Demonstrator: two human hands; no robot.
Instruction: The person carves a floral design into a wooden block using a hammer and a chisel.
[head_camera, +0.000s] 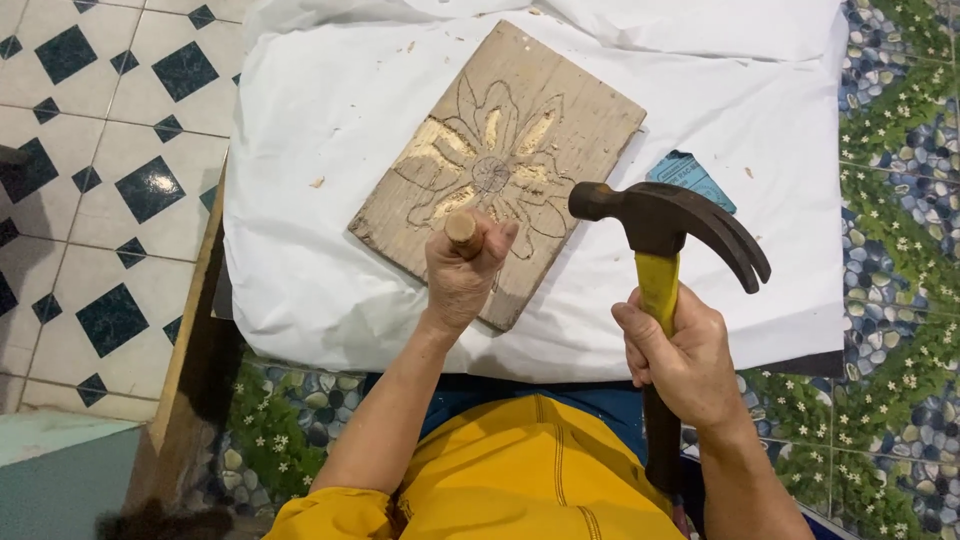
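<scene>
Wood: weathered rectangular wooden board (500, 165) with a carved flower outline lies tilted on the white cloth (320, 130) covering the table (190, 340).
Left hand (462, 275): grip wrapped tight around a wooden-handled chisel (461, 230), at the board's 6 o'clock edge; its blade is hidden, probably touching the carving.
Right hand (685, 360): grip closed on the yellow-handled dark steel claw hammer (660, 225), head at 3 o'clock of the chisel, apart.
Blue sheet (692, 178): just beyond the hammer head.

top: yellow, short sleeves | lower garment: blue | forearms bare | no gloves
</scene>
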